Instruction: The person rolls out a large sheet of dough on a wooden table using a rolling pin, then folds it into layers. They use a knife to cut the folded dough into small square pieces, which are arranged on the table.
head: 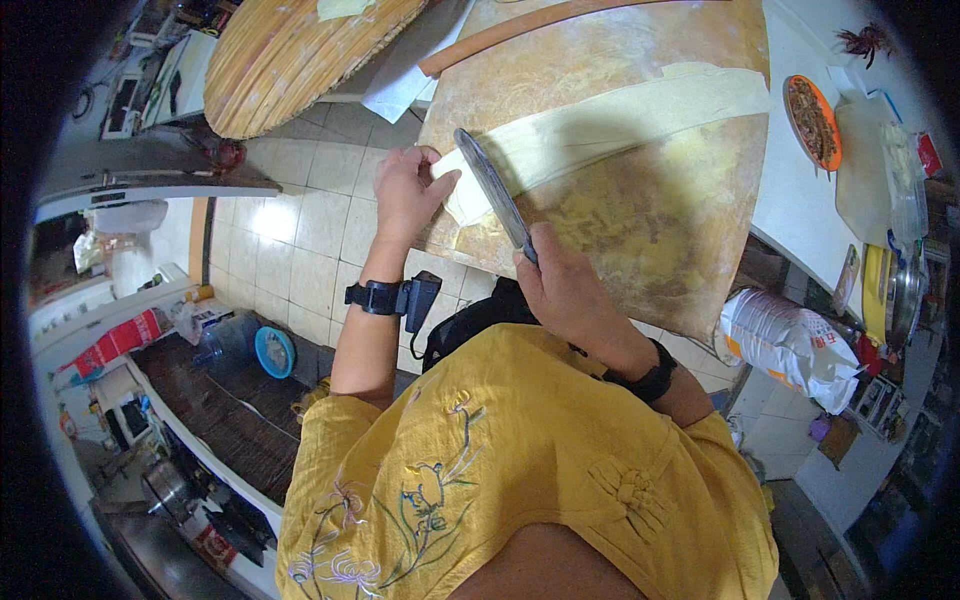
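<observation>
A long, pale sheet of folded dough (pixel 637 120) stretches across a floured wooden board (pixel 675 255). At its left end, my left hand (pixel 409 191) holds the dough between thumb and fingers, close to the board's edge. My right hand (pixel 566 281) grips the dark handle of a kitchen knife. The knife's blade (pixel 491 180) lies slantwise over the dough, just right of my left thumb. Whether its edge has entered the dough cannot be made out. Yellowish flour is scattered on the board in front of the strip.
A long wooden rolling pin (pixel 517 41) rests along the board's far side. Beyond, at upper left, is a round stalk tray (pixel 300 60) with a dough piece on it. An orange plate (pixel 835 154) of brown food sits on the right counter, above a white plastic sack (pixel 787 345).
</observation>
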The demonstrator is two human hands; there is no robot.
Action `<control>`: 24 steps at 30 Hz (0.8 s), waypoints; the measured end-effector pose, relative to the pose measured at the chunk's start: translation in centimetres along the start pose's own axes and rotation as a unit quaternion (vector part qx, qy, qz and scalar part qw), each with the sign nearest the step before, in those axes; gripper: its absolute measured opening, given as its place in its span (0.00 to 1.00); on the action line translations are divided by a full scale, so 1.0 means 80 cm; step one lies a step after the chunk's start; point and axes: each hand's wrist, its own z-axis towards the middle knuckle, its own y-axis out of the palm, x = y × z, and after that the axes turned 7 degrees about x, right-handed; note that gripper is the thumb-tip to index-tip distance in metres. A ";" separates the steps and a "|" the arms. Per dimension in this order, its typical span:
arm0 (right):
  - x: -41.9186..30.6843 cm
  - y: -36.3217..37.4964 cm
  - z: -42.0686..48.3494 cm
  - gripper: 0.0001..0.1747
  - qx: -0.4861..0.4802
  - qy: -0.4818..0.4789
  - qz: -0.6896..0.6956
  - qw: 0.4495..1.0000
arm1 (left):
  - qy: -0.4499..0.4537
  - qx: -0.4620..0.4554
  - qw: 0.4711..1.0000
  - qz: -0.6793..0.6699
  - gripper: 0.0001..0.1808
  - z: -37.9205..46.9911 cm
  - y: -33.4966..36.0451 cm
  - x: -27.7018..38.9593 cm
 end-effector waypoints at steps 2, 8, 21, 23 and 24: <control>-0.002 0.002 0.001 0.12 -0.019 0.023 0.000 1.000 | -0.080 -0.056 0.993 -0.069 0.10 0.003 -0.002 -0.002; -0.003 0.002 -0.001 0.13 -0.017 0.038 -0.022 0.999 | -0.125 -0.029 0.986 -0.105 0.06 -0.004 -0.007 -0.011; -0.001 -0.006 0.010 0.11 0.029 0.003 -0.064 0.998 | -0.094 0.026 0.989 -0.114 0.09 -0.013 -0.013 -0.017; -0.003 -0.005 0.011 0.11 0.031 -0.003 -0.071 0.997 | -0.089 0.033 0.989 -0.113 0.09 -0.011 -0.013 -0.015; -0.004 -0.005 0.012 0.11 0.028 0.000 -0.072 0.997 | -0.092 0.033 0.989 -0.113 0.09 -0.009 -0.014 -0.013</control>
